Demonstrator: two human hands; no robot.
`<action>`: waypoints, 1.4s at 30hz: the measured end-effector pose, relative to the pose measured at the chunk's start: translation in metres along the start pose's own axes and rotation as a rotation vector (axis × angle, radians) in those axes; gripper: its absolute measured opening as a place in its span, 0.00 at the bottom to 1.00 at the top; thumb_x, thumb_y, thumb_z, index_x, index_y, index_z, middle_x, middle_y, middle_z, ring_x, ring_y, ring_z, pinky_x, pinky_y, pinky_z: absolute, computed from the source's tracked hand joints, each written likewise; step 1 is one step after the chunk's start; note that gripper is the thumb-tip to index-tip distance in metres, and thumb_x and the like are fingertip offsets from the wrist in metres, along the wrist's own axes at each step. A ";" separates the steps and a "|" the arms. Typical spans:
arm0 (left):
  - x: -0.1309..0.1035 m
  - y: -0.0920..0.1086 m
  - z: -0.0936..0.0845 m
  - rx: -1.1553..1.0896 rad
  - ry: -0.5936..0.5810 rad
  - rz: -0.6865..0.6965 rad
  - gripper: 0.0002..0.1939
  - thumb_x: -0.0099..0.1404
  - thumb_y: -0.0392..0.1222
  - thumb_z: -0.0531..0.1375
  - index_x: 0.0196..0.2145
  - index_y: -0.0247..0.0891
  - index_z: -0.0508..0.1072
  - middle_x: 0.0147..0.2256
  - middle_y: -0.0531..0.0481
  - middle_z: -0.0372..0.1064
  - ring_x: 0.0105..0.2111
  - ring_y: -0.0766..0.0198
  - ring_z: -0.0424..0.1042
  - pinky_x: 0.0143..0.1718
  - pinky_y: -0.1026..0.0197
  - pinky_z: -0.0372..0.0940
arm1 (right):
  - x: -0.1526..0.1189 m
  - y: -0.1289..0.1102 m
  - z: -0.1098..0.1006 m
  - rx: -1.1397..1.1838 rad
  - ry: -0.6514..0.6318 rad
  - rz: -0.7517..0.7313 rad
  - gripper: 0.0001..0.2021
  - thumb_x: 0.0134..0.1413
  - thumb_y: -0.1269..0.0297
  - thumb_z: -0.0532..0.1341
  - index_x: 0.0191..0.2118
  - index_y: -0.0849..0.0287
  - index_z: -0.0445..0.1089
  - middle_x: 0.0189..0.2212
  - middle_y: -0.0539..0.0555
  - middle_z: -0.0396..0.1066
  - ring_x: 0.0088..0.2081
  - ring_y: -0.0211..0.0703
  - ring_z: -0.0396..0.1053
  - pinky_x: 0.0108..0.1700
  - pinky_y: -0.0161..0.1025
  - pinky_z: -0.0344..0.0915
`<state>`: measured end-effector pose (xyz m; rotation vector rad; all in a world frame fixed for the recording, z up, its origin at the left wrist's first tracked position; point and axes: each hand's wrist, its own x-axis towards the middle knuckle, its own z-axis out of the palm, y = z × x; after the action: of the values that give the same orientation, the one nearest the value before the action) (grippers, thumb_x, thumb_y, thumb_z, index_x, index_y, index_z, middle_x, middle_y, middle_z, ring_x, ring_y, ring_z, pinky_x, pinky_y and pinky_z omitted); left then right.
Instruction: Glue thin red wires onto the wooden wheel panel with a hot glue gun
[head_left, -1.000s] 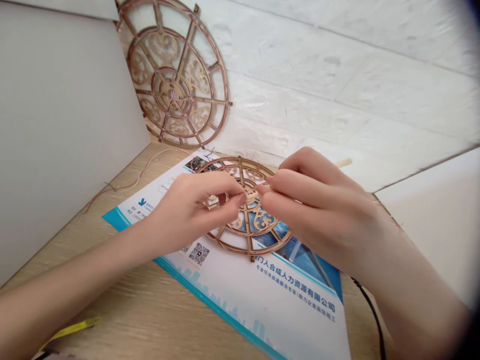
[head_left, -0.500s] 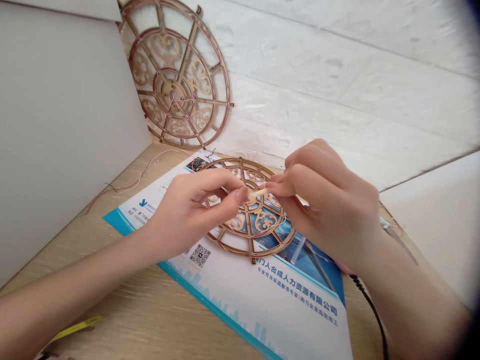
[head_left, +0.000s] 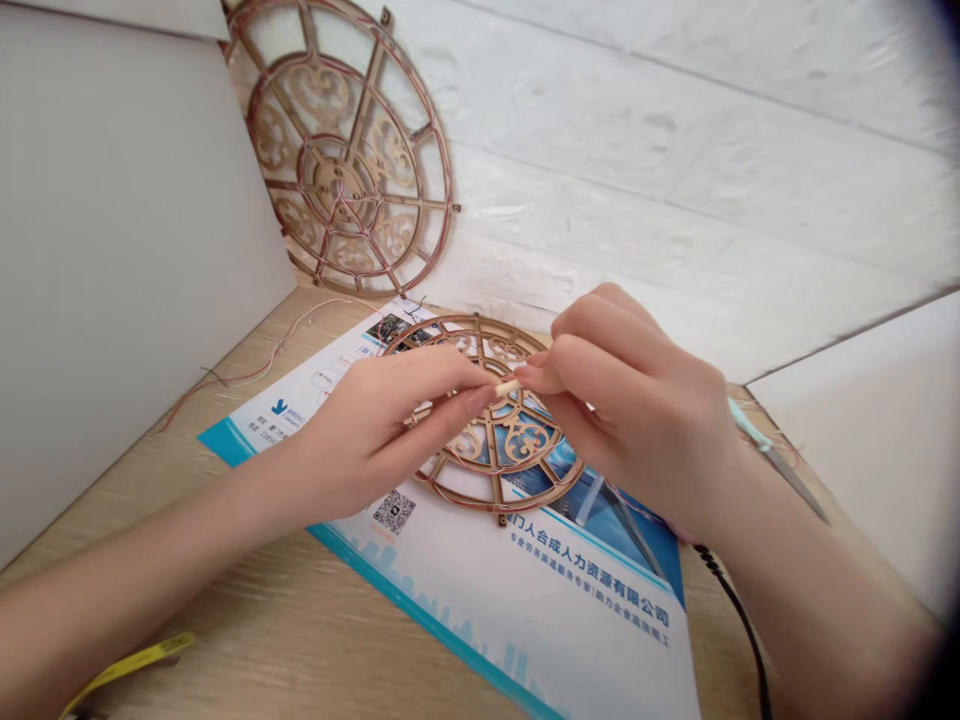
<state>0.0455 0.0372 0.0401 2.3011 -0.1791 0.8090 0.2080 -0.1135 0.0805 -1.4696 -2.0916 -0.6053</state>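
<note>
A small cream-coloured stick-like piece (head_left: 507, 387) is pinched between the fingertips of both hands. My left hand (head_left: 397, 425) has thumb and forefinger closed on its left end. At the other end, the fingers of my right hand (head_left: 637, 395) are pressed together around it. Just below lies a round, wheel-like brown lattice frame (head_left: 498, 488) with scrollwork and thin reddish wires along its ribs. My left hand hides part of its left side. Under the frame is a white and blue printed sheet (head_left: 465, 600), flat on the wooden table (head_left: 300, 640).
A similar round frame (head_left: 337, 190) leans upright against the white wall (head_left: 675, 150). A grey panel (head_left: 135, 250) borders the left side. Loose thin wires (head_left: 279, 350) trail there. On the right are a pointed metal tool (head_left: 795, 482) and a black cable (head_left: 739, 610). A yellow strip (head_left: 142, 660) lies front left.
My right hand has shifted left, bringing its fingertips nearer the left hand's, and less of the cream piece shows between them. The pointed tool is more exposed. The whole view has shifted slightly.
</note>
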 end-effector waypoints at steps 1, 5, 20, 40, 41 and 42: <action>0.000 0.000 -0.001 -0.006 -0.003 -0.003 0.08 0.76 0.34 0.55 0.41 0.40 0.74 0.32 0.55 0.74 0.32 0.67 0.72 0.34 0.64 0.64 | 0.000 0.000 -0.001 -0.005 0.004 -0.003 0.16 0.68 0.82 0.55 0.31 0.57 0.56 0.32 0.50 0.56 0.36 0.41 0.58 0.37 0.40 0.58; 0.001 0.001 -0.003 -0.069 -0.015 -0.038 0.10 0.76 0.35 0.55 0.38 0.39 0.75 0.31 0.56 0.74 0.28 0.69 0.70 0.31 0.66 0.63 | -0.001 0.000 -0.003 0.000 -0.011 -0.007 0.16 0.70 0.80 0.56 0.31 0.57 0.56 0.32 0.49 0.54 0.36 0.41 0.57 0.37 0.40 0.57; -0.001 0.001 -0.003 -0.199 -0.069 -0.141 0.13 0.76 0.41 0.54 0.34 0.39 0.73 0.29 0.54 0.73 0.28 0.68 0.71 0.27 0.64 0.64 | 0.000 -0.004 -0.002 -0.010 -0.053 -0.048 0.16 0.71 0.80 0.56 0.31 0.57 0.55 0.32 0.51 0.56 0.37 0.41 0.57 0.36 0.42 0.56; -0.003 0.001 0.001 -0.063 -0.108 -0.102 0.12 0.79 0.40 0.51 0.36 0.40 0.68 0.28 0.58 0.65 0.26 0.70 0.63 0.26 0.66 0.59 | 0.001 -0.005 -0.009 0.005 -0.148 0.069 0.14 0.66 0.81 0.55 0.31 0.57 0.60 0.32 0.51 0.59 0.35 0.42 0.60 0.33 0.40 0.55; -0.003 0.001 0.001 -0.050 -0.085 -0.082 0.12 0.79 0.39 0.51 0.36 0.40 0.67 0.28 0.58 0.64 0.27 0.71 0.63 0.27 0.67 0.59 | 0.002 -0.005 -0.010 0.042 -0.165 0.122 0.12 0.65 0.80 0.56 0.32 0.58 0.62 0.32 0.51 0.61 0.34 0.41 0.61 0.32 0.40 0.56; -0.002 0.001 0.001 -0.030 -0.058 -0.060 0.11 0.79 0.37 0.51 0.36 0.39 0.67 0.29 0.58 0.64 0.27 0.71 0.63 0.28 0.67 0.59 | 0.004 -0.005 -0.011 0.098 -0.188 0.181 0.10 0.65 0.78 0.58 0.34 0.58 0.65 0.33 0.51 0.64 0.33 0.41 0.62 0.32 0.39 0.58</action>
<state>0.0443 0.0356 0.0385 2.2924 -0.1458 0.7048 0.2041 -0.1195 0.0910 -1.6916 -2.0634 -0.3022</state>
